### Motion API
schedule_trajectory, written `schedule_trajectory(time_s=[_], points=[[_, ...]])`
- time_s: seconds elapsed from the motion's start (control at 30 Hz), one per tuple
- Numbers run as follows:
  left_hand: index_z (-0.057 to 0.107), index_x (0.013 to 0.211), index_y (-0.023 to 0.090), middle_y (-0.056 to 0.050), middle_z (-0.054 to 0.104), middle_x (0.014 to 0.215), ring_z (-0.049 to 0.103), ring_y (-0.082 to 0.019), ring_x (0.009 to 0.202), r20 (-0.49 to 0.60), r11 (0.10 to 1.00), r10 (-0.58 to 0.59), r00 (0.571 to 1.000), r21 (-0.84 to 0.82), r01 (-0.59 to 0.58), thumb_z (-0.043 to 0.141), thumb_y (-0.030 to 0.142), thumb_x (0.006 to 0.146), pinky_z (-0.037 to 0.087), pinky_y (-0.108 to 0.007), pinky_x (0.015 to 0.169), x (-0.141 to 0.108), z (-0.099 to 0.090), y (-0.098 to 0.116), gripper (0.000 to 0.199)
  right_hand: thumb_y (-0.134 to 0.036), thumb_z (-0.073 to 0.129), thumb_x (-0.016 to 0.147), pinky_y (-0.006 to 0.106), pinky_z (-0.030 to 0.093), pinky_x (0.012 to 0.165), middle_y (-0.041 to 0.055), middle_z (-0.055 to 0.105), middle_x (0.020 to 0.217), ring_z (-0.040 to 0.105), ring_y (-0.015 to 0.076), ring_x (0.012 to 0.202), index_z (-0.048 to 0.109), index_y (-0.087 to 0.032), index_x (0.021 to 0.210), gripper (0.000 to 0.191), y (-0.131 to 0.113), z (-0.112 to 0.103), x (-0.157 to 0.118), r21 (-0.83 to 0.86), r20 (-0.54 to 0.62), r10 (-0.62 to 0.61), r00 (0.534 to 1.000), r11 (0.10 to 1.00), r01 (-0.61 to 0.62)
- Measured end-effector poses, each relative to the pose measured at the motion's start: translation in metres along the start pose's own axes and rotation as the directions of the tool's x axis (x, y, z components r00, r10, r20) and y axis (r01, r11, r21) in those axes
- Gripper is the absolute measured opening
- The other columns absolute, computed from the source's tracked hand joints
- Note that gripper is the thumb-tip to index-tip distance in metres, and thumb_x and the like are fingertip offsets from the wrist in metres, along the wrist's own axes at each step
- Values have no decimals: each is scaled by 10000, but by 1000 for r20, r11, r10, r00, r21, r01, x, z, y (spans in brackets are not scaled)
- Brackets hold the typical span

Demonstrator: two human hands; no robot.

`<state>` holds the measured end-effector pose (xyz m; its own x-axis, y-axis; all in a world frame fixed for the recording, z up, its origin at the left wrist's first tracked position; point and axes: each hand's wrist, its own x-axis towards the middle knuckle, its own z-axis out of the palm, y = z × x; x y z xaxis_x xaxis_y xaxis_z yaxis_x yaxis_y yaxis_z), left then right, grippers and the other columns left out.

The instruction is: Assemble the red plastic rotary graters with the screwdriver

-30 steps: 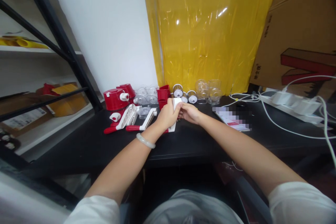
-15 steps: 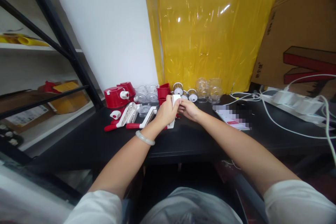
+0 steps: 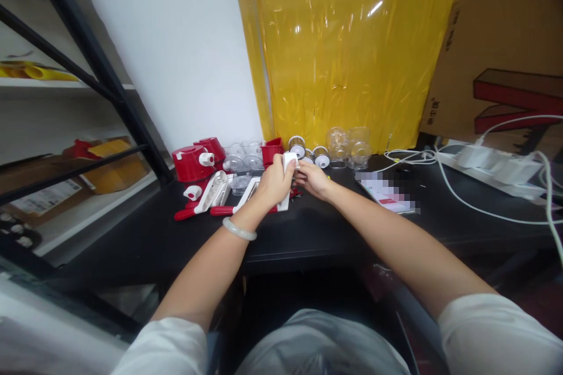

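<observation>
My left hand (image 3: 273,183) is closed around a white plastic part (image 3: 289,158), whose rounded end sticks up above the thumb. My right hand (image 3: 313,180) is at its right side, fingertips pinched together against or close to the part. Anything between those fingertips is too small to make out. Beneath the hands, a white piece (image 3: 284,204) and small red bits (image 3: 295,193) show on the black table. Left of my left hand lie white crank handles with red grips (image 3: 223,211). A red box-shaped part (image 3: 271,151) stands just behind.
Red housings (image 3: 190,164) stand at the back left beside clear plastic cups (image 3: 240,158). Metal-and-white drums (image 3: 321,157) and more clear cups (image 3: 359,155) line the back. To the right are a phone-like slab (image 3: 387,192), white cables and a power strip (image 3: 488,173).
Both hands have shifted slightly left in view with the white part, which stays in my left hand. My right fingers remain close to it. The camera view has moved a little.
</observation>
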<state>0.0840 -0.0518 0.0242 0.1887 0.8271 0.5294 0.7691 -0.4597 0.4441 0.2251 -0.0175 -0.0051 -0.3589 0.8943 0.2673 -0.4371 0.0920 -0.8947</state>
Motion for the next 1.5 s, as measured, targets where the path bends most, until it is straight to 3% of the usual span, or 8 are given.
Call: schedule_trajectory(time_s=[0.33,0.5,0.67,0.8,0.87,1.0,1.5], points=[[475,1120,189,-77,706,783,736,-265,681,-8,993,25,1000,-116,-26,309,533,1075,554,-371,702,4,4,-10,384,-223,623,820,217,416,579,-101,304,524,264,71,471,387,-228,710,261,0,1,-1,12,-32,10,999,1000,-10],[469,1098,204,-42,692,735,703,-233,581,37,981,-5,999,-196,12,298,536,1077,553,-353,658,0,8,-11,374,-238,636,831,214,363,534,-94,316,530,269,77,474,396,-229,702,272,-1,-2,-2,-30,-31,32,999,999,-33],[467,1090,204,-74,708,810,734,-254,716,-27,986,33,999,-162,-37,306,515,1072,551,-362,717,-1,10,-14,350,-336,555,920,235,345,518,-61,384,542,311,99,482,440,-226,720,256,-2,0,-7,-33,-34,120,992,992,-121],[474,1192,183,-138,734,930,741,-320,872,-87,994,110,990,9,-110,386,499,1041,544,-406,786,-2,5,-14,361,-392,508,954,251,379,538,-48,385,528,339,114,491,444,-227,717,296,-4,7,-14,13,75,217,973,976,-218],[469,1238,171,-154,739,948,742,-336,882,-76,992,110,991,68,-105,400,505,1032,542,-413,788,-3,3,-12,398,-368,506,953,245,375,539,-55,363,520,327,111,484,435,-229,713,286,-4,10,-16,66,107,195,975,977,-202],[453,1296,144,-185,743,994,745,-352,901,-59,987,117,991,116,-109,389,508,1030,543,-416,782,-4,0,-7,456,-296,540,924,227,316,508,-67,316,507,264,95,468,383,-229,683,296,-3,13,-16,143,45,103,994,984,-109],[468,1292,139,-190,728,1068,726,-331,942,-101,984,175,979,38,-172,377,497,1034,534,-417,828,0,-5,-9,450,-349,544,939,236,364,542,-80,274,444,247,85,431,302,-240,642,399,-4,18,-14,101,23,16,1000,995,-18]])
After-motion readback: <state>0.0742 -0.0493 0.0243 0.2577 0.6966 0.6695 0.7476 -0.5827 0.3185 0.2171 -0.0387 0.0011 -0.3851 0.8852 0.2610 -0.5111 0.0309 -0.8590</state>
